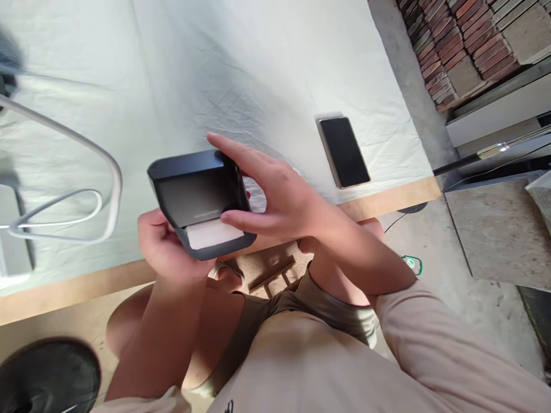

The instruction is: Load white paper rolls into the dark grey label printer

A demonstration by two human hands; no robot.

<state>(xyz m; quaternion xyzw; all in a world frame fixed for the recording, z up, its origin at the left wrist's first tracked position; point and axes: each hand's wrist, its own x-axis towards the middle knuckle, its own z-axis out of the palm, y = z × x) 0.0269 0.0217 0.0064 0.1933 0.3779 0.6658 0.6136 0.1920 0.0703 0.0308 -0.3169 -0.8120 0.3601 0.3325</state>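
Above the front edge of the cloth-covered table, I hold a black box-like case [191, 195] tilted between both hands. A dark panel with small print fills its upper part, and a white strip [214, 232], perhaps paper, lies along its lower end. My left hand [170, 246] is closed around the lower left side, most of its fingers hidden underneath. My right hand [269, 192] grips the right side, its thumb against the lower front and its other fingers reaching over the far side. Something small and red shows behind the case, too hidden to name.
A smartphone [344, 152] lies on the pale cloth [275, 74] to the right. A looped white cable [114, 178] is at the left, by a pale flat object [12, 241]. A black round object [49, 376] stands low left. Stacked bricks [469, 46] rise beyond the table.
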